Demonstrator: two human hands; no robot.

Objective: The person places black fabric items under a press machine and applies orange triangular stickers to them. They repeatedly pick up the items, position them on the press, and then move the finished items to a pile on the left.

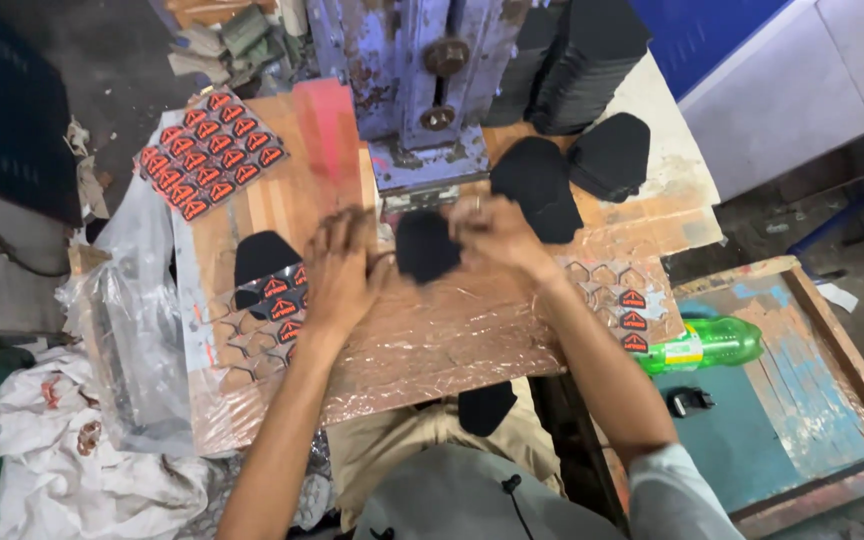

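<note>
Below the blue press point(422, 90), a black fabric piece point(425, 245) is pinched at its right edge by the right hand point(492, 232), flat over the plastic-covered board point(452, 340); left hand point(340, 270) fingers are curled at its left edge, grip unclear. Piece is matte, rounded, shield-shaped. Red-and-black sticker sheet point(210, 152) is kept within reach.
</note>
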